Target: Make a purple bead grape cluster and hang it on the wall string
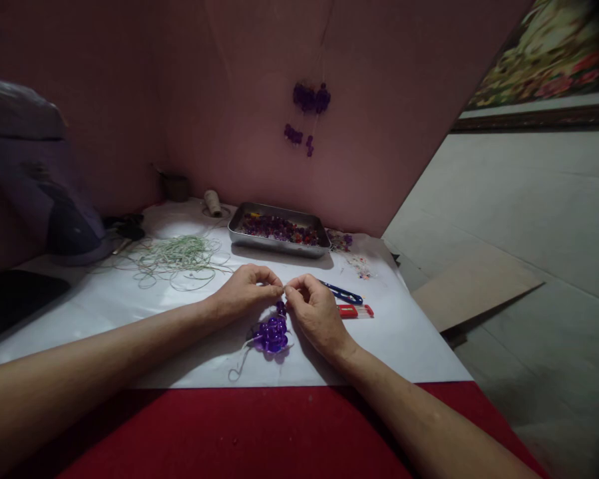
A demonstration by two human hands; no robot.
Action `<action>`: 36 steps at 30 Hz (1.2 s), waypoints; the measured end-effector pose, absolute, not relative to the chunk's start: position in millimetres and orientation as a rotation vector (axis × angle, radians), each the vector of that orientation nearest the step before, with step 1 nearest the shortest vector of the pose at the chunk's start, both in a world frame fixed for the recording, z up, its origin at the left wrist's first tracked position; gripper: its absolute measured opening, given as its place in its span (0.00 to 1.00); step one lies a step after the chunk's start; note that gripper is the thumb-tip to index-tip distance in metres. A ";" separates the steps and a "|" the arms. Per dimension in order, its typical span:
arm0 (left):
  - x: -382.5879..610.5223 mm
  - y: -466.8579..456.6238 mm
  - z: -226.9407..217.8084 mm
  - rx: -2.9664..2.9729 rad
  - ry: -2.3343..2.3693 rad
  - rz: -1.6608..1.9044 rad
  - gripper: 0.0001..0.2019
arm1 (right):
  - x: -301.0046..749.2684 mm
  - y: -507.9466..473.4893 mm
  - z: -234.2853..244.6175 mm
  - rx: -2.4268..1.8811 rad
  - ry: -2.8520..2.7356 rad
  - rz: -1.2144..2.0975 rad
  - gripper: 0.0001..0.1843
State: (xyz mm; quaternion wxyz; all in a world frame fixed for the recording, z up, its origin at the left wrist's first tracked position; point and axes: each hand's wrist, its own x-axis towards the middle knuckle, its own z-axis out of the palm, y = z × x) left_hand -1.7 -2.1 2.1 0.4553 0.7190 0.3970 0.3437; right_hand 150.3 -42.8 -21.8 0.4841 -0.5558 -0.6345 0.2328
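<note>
A cluster of shiny purple beads (pixel 271 334) rests on the white sheet, and a few more beads (pixel 281 308) run from it up to my fingertips. Pale string tails stick out of it, one curling into a loop (pixel 234 374) at the lower left. My left hand (pixel 249 291) is closed in a pinch at the string end above those beads. Fingertip to fingertip with it, my right hand (pixel 315 314) pinches the same spot. The string between the fingers is mostly hidden. Just beyond my right hand lie a dark blue tool (pixel 347 293) and a red case (pixel 352 311).
A metal tray (pixel 279 250) of mixed beads stands at the back, near a thread spool (pixel 212 203). Tangled green string (pixel 184 256) lies at left. Purple bead pieces (pixel 307 98) hang by the pink wall. The red table edge (pixel 239 426) is nearest me.
</note>
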 end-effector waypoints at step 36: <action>-3.4 0.6 -4.8 1.541 0.895 0.886 0.08 | 149.8 -46.0 -18.4 -1.193 -1.493 0.779 0.01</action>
